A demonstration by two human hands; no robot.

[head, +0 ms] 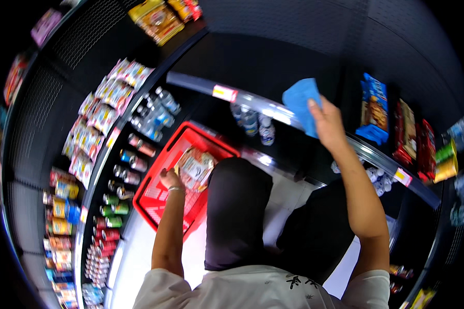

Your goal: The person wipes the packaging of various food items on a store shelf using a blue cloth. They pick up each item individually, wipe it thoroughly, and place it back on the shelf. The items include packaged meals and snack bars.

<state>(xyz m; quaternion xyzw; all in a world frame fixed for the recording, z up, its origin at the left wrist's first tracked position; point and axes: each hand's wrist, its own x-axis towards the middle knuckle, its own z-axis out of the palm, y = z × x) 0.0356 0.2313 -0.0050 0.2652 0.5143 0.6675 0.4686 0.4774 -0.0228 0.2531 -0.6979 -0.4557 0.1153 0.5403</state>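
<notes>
My right hand (327,121) grips a folded blue cloth (301,101) against the front edge of a dark shelf (263,50). Its thumb lies on top of the cloth. Below and to the left, my left hand (171,179) is over a red plastic shopping basket (151,193), with its fingers curled. A small yellowish bit shows at those fingertips, too blurred to tell whether it is held. Beside that hand, a clear-wrapped food package (196,169) lies in the basket. My knee hides part of the basket's right side.
Blue snack packs (375,108) and red packs (425,148) stand on the shelf to the right. Plastic bottles (249,120) occupy the level beneath. Along the left unit are snack bags (102,117), bottles (154,116) and drink cans (110,233). Price tags (224,93) line the shelf edges.
</notes>
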